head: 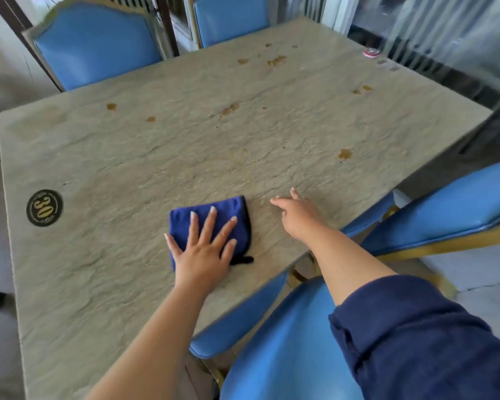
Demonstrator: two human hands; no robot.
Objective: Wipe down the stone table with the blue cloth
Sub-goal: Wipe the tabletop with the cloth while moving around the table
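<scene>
Cloth first: the blue cloth [211,223], folded into a soft pad with a rounded far corner, lies flat on the stone table [185,145] under the left hand [204,252], whose fingers [211,223] are spread straight and press on it rather than curl round it; the cloth shows beyond the fingertips and to either side of the palm. The right hand [296,215] is just beside the cloth, apart from it, low over the stone and holding nothing, fingers loosely extended (whether they touch the surface I cannot tell). Both hands are near the table's near-right edge; wide bare stone runs away to the left and far side, dotted with brown stains [276,61]. The tabletop is grey-beige, rough and veined; a round black badge [44,207] sits near its left edge; blue padded chairs [98,44] with gold frames stand around it.
</scene>
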